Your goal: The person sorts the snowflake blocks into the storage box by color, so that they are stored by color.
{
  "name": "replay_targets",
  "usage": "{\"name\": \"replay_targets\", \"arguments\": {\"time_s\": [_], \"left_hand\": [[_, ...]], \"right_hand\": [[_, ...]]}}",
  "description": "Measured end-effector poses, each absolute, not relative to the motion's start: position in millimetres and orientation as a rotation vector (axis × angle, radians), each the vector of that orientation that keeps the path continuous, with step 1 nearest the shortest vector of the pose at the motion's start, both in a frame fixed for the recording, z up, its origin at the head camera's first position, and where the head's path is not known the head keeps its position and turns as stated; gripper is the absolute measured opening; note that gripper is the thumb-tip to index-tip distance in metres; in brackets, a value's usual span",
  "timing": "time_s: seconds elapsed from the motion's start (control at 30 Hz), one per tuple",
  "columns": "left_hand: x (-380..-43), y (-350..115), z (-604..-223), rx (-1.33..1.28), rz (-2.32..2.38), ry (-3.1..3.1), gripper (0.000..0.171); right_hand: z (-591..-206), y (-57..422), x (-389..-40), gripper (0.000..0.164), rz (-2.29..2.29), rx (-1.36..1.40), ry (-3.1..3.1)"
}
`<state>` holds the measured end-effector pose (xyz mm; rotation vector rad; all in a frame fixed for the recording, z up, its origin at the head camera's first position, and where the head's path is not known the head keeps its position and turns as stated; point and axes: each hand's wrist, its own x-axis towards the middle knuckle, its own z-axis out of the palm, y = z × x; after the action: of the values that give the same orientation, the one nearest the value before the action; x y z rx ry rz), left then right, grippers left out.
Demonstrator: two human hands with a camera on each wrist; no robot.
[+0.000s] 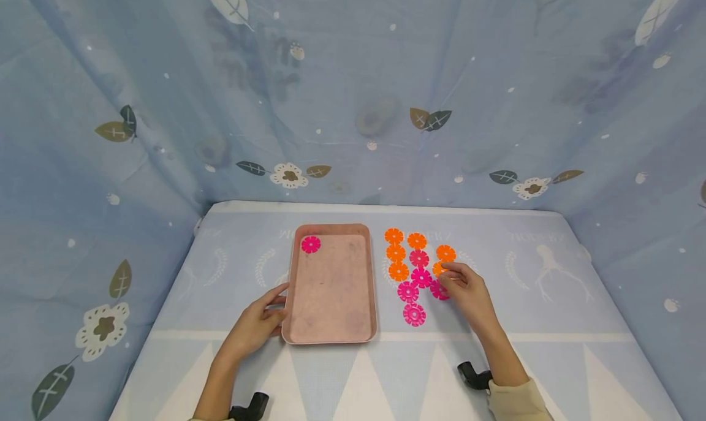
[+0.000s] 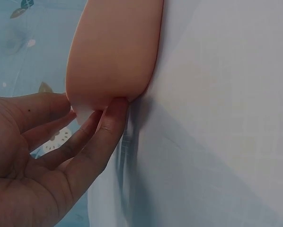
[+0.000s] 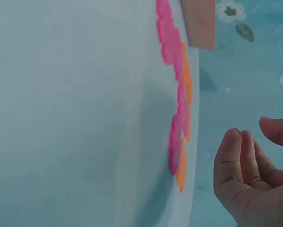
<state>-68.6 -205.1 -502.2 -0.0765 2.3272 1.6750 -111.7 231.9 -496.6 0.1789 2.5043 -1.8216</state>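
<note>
A pink rectangular tray point(image 1: 333, 286) lies on the table, with one pink flower-shaped disc point(image 1: 311, 244) in its far left corner. My left hand point(image 1: 256, 326) holds the tray's left side, and in the left wrist view its bent fingers point(image 2: 114, 116) meet the tray wall. Right of the tray, several orange flower-shaped discs point(image 1: 395, 253) and several pink ones point(image 1: 414, 315) lie flat in a loose cluster. Over this cluster's right edge hovers my right hand point(image 1: 467, 292), partly covering an orange disc and a pink disc. Its thumb and fingertips are apart, with nothing between them in the right wrist view.
A patterned cloth covers the table point(image 1: 551, 298). Blue printed curtains point(image 1: 353, 90) hang behind it and along both sides. A black wrist-worn device point(image 1: 473, 376) sits by the right forearm, and a similar one point(image 1: 250, 407) by the left.
</note>
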Motion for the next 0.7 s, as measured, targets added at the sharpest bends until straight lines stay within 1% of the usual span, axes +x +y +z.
{"name": "replay_targets", "arguments": {"time_s": [0.33,0.7], "left_hand": [[-68.3,-204.2,-503.1,-0.092,1.669,2.331,0.054],[-67.5,-203.1,-501.9,-0.089,1.658,2.342,0.054]], "right_hand": [[-514.9,250.6,-111.8,0.038,-1.736,0.289,2.521],[-527.3,253.9,-114.9,0.037,-1.416,0.311,2.677]]}}
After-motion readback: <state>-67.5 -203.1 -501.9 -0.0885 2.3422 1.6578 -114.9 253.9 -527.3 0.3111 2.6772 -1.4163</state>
